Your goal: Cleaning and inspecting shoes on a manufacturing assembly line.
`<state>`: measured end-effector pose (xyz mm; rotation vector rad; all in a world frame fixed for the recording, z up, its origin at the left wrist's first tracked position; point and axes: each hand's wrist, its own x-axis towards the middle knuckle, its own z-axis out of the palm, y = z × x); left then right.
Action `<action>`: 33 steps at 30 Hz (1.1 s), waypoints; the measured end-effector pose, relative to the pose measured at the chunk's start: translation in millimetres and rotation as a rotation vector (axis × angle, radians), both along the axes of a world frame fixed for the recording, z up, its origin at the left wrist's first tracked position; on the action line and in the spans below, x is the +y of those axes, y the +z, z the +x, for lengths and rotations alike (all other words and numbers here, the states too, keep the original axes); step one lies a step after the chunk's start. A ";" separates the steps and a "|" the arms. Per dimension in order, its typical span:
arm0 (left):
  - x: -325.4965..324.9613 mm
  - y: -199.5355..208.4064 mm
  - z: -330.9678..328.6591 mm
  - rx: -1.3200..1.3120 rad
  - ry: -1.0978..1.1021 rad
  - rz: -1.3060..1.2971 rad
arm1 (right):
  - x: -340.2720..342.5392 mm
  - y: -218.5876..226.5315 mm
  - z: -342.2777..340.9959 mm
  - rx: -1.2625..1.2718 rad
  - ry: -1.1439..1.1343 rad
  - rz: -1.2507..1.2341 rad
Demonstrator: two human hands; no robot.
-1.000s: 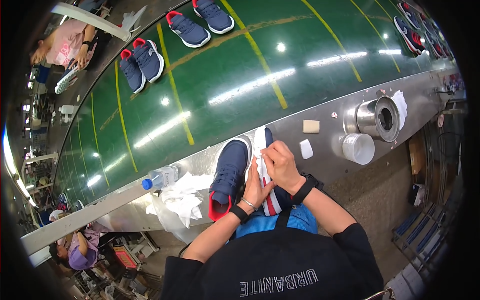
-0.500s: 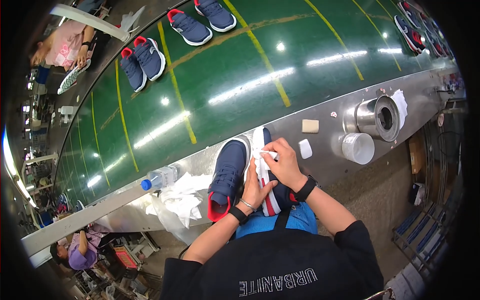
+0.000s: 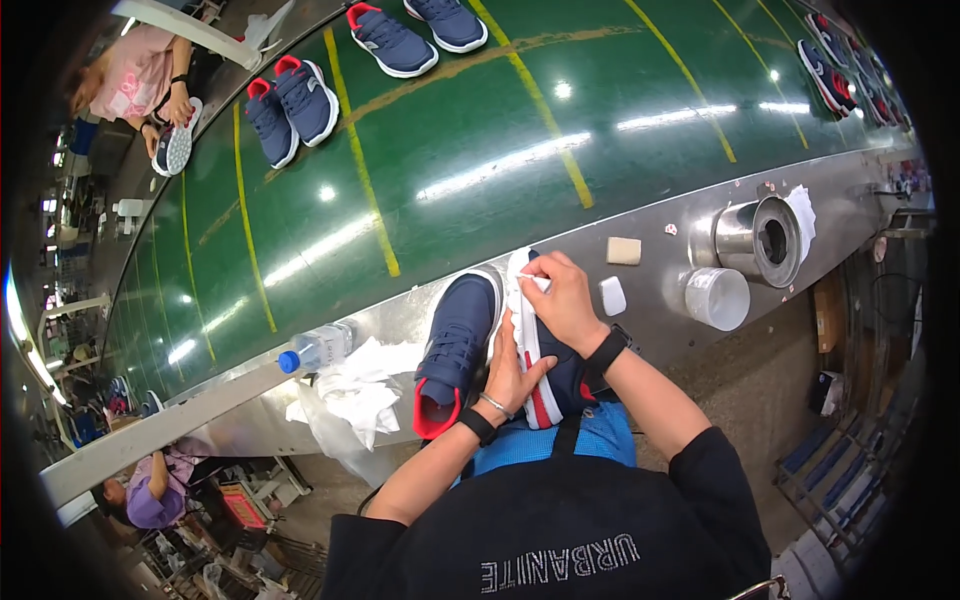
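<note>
While a bottle with a blue cap (image 3: 318, 348) lies by a pile of white cloths (image 3: 360, 397) at left, likely parked there for easy reach, a navy shoe (image 3: 458, 330) stands upright on the metal ledge (image 3: 668, 300), just beside its tipped mate; left hand (image 3: 510, 375) seems to brace that tipped shoe (image 3: 530, 342), palm along the sole side, fingers straight and together, thumb spread across the sidewall, firmness of grip can't tell; tipped shoe is in front of the torso, sidewall up, probably turned so that edge is exposed; right hand (image 3: 563, 305) comes over from the right, wrist bent inward, thumb and index pinched on a white wad (image 3: 541, 283) against the toe-end sidewall; further right, tan block (image 3: 623, 251), white pad (image 3: 612, 297), white tub (image 3: 718, 299), metal can (image 3: 735, 240), seemingly handy for the right hand.
</note>
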<state>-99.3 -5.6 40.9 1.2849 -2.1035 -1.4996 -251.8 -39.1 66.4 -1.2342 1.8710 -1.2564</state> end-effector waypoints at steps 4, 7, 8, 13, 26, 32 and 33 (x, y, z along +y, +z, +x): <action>-2.2 -1.6 3.9 -0.020 -0.017 0.018 | 25.9 3.8 6.7 0.025 0.122 0.028; -3.2 0.3 3.0 -0.013 -0.013 0.015 | 17.9 -1.3 5.7 0.084 0.068 -0.072; -2.7 -0.9 2.5 -0.014 -0.023 0.011 | 6.8 0.6 -1.0 0.116 0.012 -0.025; -8.7 5.5 6.3 0.039 0.001 0.216 | -5.0 -8.1 -28.7 -0.816 -0.246 -0.034; -8.0 -1.1 18.4 0.102 0.012 0.288 | -17.7 -5.6 -11.5 -0.041 0.043 -0.045; -10.5 -3.0 17.5 0.092 0.027 0.336 | -9.7 -1.2 -10.0 0.115 0.138 -0.162; -10.7 -3.0 17.6 0.074 0.023 0.346 | -6.5 0.7 -8.5 0.139 0.166 -0.202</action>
